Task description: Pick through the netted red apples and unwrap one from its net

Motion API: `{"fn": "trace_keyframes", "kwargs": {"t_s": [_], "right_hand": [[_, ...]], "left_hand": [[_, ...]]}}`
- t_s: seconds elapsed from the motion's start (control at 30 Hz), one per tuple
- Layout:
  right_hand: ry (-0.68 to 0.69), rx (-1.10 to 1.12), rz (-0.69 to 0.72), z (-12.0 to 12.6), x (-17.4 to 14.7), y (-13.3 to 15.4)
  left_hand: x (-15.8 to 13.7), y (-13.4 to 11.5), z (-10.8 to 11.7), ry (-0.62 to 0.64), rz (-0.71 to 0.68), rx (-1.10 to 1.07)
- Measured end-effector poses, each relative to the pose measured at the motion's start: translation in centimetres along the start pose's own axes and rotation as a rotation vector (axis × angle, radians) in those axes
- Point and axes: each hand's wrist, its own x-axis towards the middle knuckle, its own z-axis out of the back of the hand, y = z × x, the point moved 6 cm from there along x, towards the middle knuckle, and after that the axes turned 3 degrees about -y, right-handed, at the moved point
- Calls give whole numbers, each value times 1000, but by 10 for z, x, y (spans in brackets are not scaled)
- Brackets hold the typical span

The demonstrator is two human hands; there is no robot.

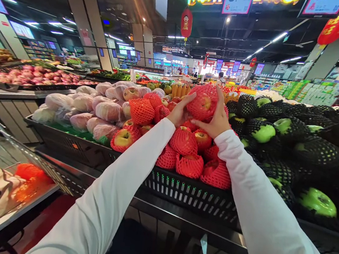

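Note:
Between my two hands is a red apple (pixel 203 103) in a red foam net, raised just over the heap. My left hand (pixel 180 111) presses on its left side, fingers partly hidden behind it. On the other side my right hand (pixel 217 117) grips it, thumb below and fingers along the right edge. Beneath them lie several more net-wrapped red apples (pixel 184 140), piled in a black slotted crate (pixel 192 191). One apple (pixel 123 138) at the left front shows its yellowish end through the net opening.
Plastic-wrapped pinkish fruit (pixel 109 110) lies left of the red nets. Green apples (pixel 317 201) in black nets fill the right side. A shopping cart (pixel 10 140) stands at the left, with a bag and an orange net in it. Price signs (pixel 238 0) hang overhead.

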Motion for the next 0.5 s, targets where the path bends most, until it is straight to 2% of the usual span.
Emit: {"fn": "trace_keyframes", "kwargs": {"t_s": [0.13, 0.27, 0.33, 0.4, 0.5], "right_hand": [[-34, -17, -117, 1, -2, -14], [-33, -63, -252, -8, -8, -40], [-81, -72, -252, -8, -9, -47], [-150, -70, -230, -4, -9, -50], [-243, -55, -230, 3, -8, -50]], "left_hand": [[-1, 1, -4, 77, -36, 181], [-4, -12, 0, -19, -227, 421], [-6, -18, 1, -62, -280, 446], [-7, -19, 1, -54, -270, 420], [-8, -15, -6, 75, -187, 328]]}}
